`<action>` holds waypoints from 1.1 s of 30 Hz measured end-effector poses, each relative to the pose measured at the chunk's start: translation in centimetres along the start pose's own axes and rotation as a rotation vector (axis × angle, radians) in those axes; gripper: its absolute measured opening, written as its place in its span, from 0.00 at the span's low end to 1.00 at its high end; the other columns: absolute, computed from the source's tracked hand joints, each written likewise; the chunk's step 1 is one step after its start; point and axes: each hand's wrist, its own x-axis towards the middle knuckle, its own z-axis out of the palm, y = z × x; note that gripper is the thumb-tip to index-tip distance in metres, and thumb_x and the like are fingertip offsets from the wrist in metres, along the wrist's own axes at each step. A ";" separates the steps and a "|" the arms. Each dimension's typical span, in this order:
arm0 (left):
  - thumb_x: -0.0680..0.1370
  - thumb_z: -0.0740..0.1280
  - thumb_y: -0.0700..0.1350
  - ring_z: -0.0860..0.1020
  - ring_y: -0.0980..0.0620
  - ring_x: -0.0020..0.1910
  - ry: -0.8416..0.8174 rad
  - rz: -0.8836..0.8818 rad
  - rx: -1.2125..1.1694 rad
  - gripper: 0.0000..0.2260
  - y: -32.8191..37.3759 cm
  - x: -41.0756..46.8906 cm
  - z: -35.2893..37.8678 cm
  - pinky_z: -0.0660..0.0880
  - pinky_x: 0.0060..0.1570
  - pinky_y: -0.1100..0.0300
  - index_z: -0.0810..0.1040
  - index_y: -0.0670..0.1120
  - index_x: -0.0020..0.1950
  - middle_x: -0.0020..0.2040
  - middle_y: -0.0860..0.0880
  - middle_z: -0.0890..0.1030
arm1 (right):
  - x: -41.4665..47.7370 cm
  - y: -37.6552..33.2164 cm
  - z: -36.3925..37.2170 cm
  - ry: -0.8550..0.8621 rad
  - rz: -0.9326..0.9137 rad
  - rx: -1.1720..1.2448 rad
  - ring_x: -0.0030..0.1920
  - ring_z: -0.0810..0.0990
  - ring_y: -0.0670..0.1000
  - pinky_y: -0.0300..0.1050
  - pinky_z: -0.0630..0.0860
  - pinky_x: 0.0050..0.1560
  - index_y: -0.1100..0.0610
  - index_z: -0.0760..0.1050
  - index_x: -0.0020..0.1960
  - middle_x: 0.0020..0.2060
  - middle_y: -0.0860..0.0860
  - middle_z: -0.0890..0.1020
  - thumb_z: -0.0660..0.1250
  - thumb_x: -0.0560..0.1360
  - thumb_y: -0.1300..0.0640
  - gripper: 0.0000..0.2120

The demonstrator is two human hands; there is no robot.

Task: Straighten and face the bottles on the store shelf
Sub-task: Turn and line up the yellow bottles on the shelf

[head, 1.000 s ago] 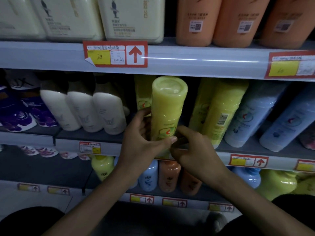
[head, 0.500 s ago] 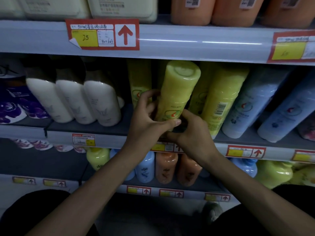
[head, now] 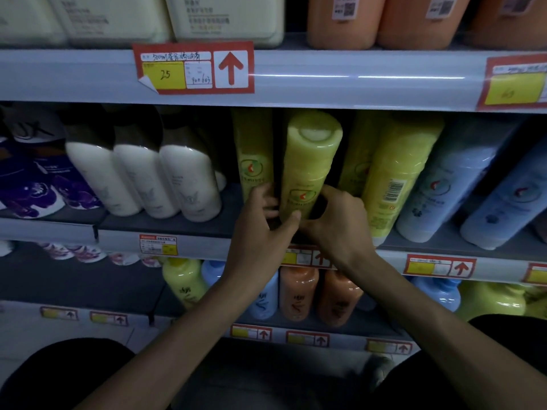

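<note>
Item 1: yellow bottle (head: pixel 310 164), middle shelf (head: pixel 165 224), label facing out, between other yellow bottles (head: pixel 396 179). I log left hand (head: pixel 260 229) and right hand (head: pixel 340 223) gripping its lower body, fingers (head: pixel 330 193) curled round both sides.

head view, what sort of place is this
Most likely a shop's toiletries aisle: shelves of matching bottles in rows, red price tags with arrows on the shelf edges, a barcode on one yellow bottle.

Dim, bluish light; glare streaks the shelf edge (head: pixel 384 76); wide-angle bending at the borders.
</note>
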 end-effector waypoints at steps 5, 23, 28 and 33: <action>0.79 0.73 0.45 0.79 0.64 0.58 -0.090 -0.081 0.025 0.19 -1.0 -0.2 -0.6 0.73 0.54 0.67 0.74 0.53 0.68 0.58 0.59 0.80 | 0.7 0.2 0.4 -0.017 0.018 -0.065 0.47 0.86 0.52 0.53 0.83 0.45 0.52 0.83 0.54 0.46 0.49 0.87 0.80 0.65 0.47 0.20; 0.77 0.72 0.45 0.82 0.61 0.57 -0.112 -0.187 -0.001 0.22 -1.3 0.7 -0.3 0.79 0.61 0.53 0.73 0.61 0.68 0.57 0.60 0.82 | 0.5 -0.1 1.5 0.045 0.140 0.055 0.52 0.85 0.50 0.54 0.84 0.52 0.52 0.76 0.63 0.52 0.49 0.86 0.82 0.66 0.48 0.29; 0.79 0.71 0.42 0.83 0.59 0.57 -0.096 -0.201 -0.039 0.23 -0.9 0.7 -0.3 0.80 0.63 0.49 0.74 0.55 0.73 0.56 0.58 0.84 | 0.3 -0.2 1.9 0.072 0.159 0.074 0.50 0.85 0.50 0.53 0.84 0.51 0.53 0.76 0.61 0.50 0.48 0.86 0.82 0.66 0.49 0.28; 0.76 0.69 0.46 0.81 0.63 0.60 -0.135 -0.187 -0.020 0.29 -0.5 0.4 -0.2 0.79 0.65 0.52 0.71 0.56 0.78 0.62 0.58 0.83 | 0.4 -0.3 2.2 0.085 0.154 0.075 0.50 0.85 0.49 0.53 0.84 0.50 0.53 0.76 0.61 0.50 0.48 0.85 0.82 0.67 0.48 0.28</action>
